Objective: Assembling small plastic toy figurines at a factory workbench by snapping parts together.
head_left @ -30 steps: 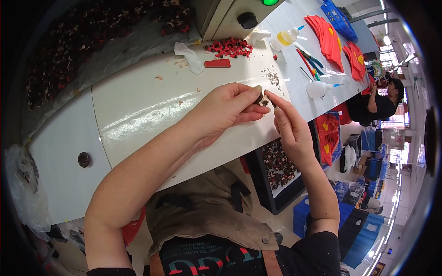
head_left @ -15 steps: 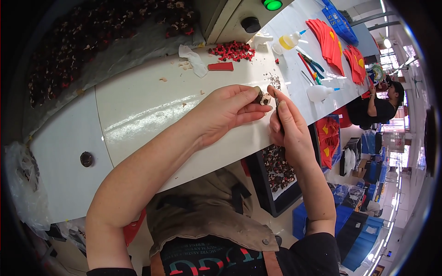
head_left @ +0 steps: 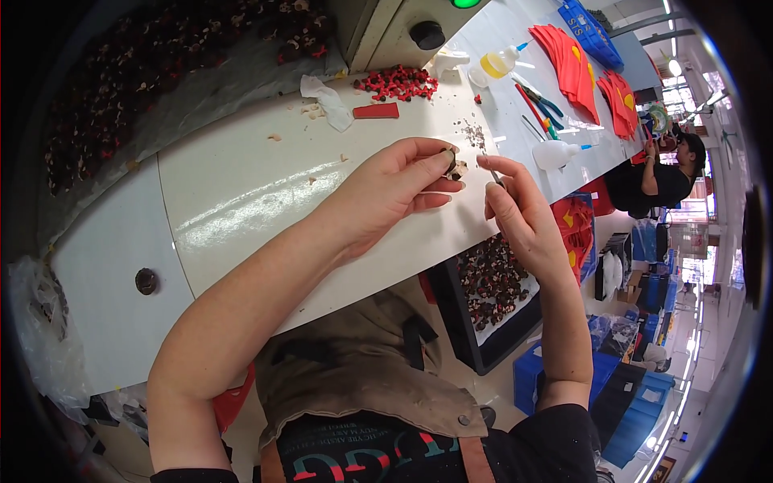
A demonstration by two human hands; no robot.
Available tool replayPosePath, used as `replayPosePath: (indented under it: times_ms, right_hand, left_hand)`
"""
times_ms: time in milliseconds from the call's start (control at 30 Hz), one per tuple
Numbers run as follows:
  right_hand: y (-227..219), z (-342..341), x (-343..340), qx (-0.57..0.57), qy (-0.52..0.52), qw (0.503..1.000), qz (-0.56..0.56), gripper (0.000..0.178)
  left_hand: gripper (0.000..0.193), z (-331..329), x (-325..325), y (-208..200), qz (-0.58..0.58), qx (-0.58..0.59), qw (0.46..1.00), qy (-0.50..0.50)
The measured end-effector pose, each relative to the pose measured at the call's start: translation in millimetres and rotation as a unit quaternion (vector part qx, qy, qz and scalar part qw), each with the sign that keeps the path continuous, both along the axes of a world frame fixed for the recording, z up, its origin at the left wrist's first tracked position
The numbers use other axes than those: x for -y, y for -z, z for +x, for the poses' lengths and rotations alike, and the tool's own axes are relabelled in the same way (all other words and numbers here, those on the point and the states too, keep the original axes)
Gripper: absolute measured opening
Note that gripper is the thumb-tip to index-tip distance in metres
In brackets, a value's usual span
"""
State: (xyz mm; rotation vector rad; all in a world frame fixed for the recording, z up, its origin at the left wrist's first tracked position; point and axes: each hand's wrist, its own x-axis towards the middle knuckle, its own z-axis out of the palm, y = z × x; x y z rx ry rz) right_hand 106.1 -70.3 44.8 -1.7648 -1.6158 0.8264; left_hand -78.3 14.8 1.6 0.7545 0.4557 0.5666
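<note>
Head view: nearest, a brown apron (head_left: 346,378) over a black shirt (head_left: 531,443), below the edge of a white table (head_left: 233,165). Left of the right forearm, lower than the tabletop, a black tray (head_left: 453,322) strewn with dark, cream and red bits (head_left: 493,290). Over the table, a small brown-and-cream piece (head_left: 456,168), pinched between thumb and fingers of the left hand (head_left: 403,181). Just right of that piece, apart from it, the right hand (head_left: 519,201), narrow around a slim dark tool (head_left: 496,178); cannot tell the tool's full shape. Well to the left, a round dark piece (head_left: 146,281) near a clear plastic bag (head_left: 48,338). Farther across, a crumpled white tissue (head_left: 328,103), a red strip (head_left: 376,111) just beside it, then a heap of red and dark bits (head_left: 397,83). Beyond, rightward, a white bottle with a blue tip (head_left: 555,154), pliers (head_left: 543,101) and a bottle of yellow liquid (head_left: 499,63). Past these, flat red fabric pieces (head_left: 566,68). Farthest, a person in black (head_left: 656,183).
</note>
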Motion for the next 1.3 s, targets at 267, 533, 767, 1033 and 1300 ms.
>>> replayPosePath:
  times_ms: [267,533,767,1033,1300]
  right_hand:
    - [-5,14,-10,0.009,-0.029,0.997,-0.077,0.03]
    - [4,10,-9,0.041,-0.021,0.998,-0.031,0.039]
    - [9,5,-10,0.029,-0.016,0.999,-0.016,0.036]
    - [5,-1,-11,0.037,-0.01,0.997,-0.06,0.038]
    - [8,-2,-15,0.024,0.012,0.998,-0.054,0.042]
  left_hand:
    - [0.044,5,1,3,0.012,-0.02,1.0,-0.014]
    - [0.043,3,1,5,0.014,-0.013,1.0,-0.01]
    - [0.039,-2,-1,8,-0.008,-0.013,1.0,-0.005]
    - [0.039,-5,0,10,-0.011,-0.011,1.0,-0.009]
    - [0.038,-10,0,13,-0.012,-0.009,1.0,-0.011]
